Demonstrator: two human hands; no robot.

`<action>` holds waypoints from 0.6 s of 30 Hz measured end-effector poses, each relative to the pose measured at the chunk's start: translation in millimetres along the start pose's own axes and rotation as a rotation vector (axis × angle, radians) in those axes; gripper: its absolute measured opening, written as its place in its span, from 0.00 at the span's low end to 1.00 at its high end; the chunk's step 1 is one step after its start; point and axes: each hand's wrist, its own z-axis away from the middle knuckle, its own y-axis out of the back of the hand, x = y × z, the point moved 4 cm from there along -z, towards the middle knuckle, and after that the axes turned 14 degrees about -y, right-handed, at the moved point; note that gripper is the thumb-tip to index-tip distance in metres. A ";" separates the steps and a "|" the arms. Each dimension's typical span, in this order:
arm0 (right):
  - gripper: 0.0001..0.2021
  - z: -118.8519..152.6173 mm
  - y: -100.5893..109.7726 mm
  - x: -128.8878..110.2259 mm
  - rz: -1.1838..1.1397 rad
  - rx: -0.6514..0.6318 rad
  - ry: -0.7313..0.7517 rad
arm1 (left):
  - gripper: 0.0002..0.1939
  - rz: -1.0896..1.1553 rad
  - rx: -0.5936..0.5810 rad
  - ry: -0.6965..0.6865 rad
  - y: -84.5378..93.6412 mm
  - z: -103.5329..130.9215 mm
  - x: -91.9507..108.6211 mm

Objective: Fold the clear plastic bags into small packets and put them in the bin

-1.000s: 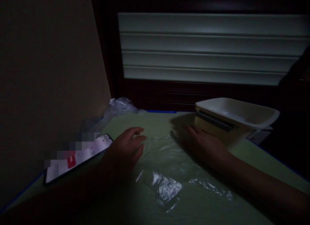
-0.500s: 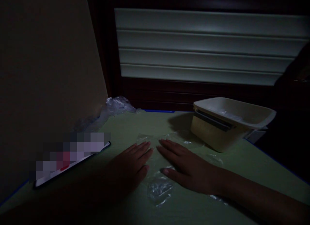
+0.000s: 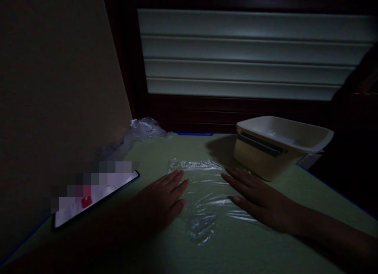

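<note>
A thin clear plastic bag or sheet (image 3: 203,187) lies spread on the green tabletop (image 3: 165,246), wrinkled and shiny along its far and near edges. My left hand (image 3: 165,199) rests flat at its left side, fingers stretched out. On its right part lies my right hand (image 3: 260,199), palm down with the fingers extended and the thumb apart. Neither hand grips anything. Parts of the plastic under both palms are hidden, and the scene is dim.
A cream plastic bin (image 3: 262,160) with a dark handle stands at the right, with clear plastic inside. Crumpled clear plastic (image 3: 147,128) lies at the back left by the wall. A phone or tablet (image 3: 100,199), partly blurred out, is at the left. Behind rises a slatted panel (image 3: 242,57).
My right hand has slid to the right across the plastic, away from my left hand. The plastic between them now looks more stretched out. My left hand has barely moved.
</note>
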 end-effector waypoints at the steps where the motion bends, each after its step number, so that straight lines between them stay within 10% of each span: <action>1: 0.31 5.0 -1.2 7.9 -0.002 0.000 -0.032 | 0.22 0.019 -0.002 0.007 1.6 0.1 -0.4; 7: 0.25 22.6 4.9 18.5 -0.043 0.204 -0.061 | 0.22 0.097 0.063 0.087 0.7 2.9 -13.9; 18: 0.08 2.6 23.3 -108.0 0.013 0.170 0.489 | 0.17 0.077 0.384 0.122 0.0 0.8 -24.2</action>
